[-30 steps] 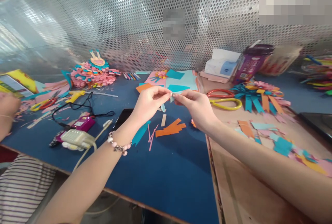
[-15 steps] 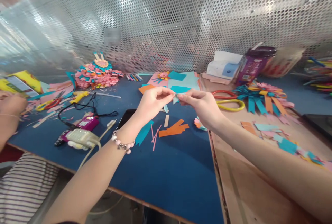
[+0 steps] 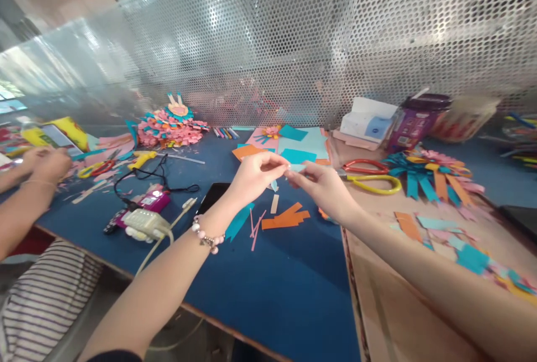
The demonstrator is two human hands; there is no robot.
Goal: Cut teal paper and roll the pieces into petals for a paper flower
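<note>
My left hand (image 3: 257,178), with a beaded bracelet (image 3: 207,238) at its wrist, is closed in a pinch above the blue table. Opposite it, my right hand (image 3: 329,187) pinches too, thumb against fingers. Between the fingertips is a small light-blue paper strip (image 3: 297,168), mostly hidden by the fingers. Below the hands lie orange paper strips (image 3: 287,217), thin pink strips (image 3: 254,230), a cream paper piece (image 3: 274,204) and teal paper (image 3: 240,221). Just behind are teal paper sheets (image 3: 298,156). Scissors with red and yellow handles (image 3: 373,183) rest beside my right hand.
A glue gun (image 3: 142,159), a power adapter with cable (image 3: 146,223) and a dark phone (image 3: 212,197) lie leftward. A paper-flower pile (image 3: 172,127) stands behind. Another person's hands (image 3: 46,166) are far left. A purple cup (image 3: 415,118) and paper scraps (image 3: 472,258) are at right.
The view has shifted, so the table sits slightly lower and further right. My right fingertips have drawn a little apart from my left ones. More of the other person's hands shows.
</note>
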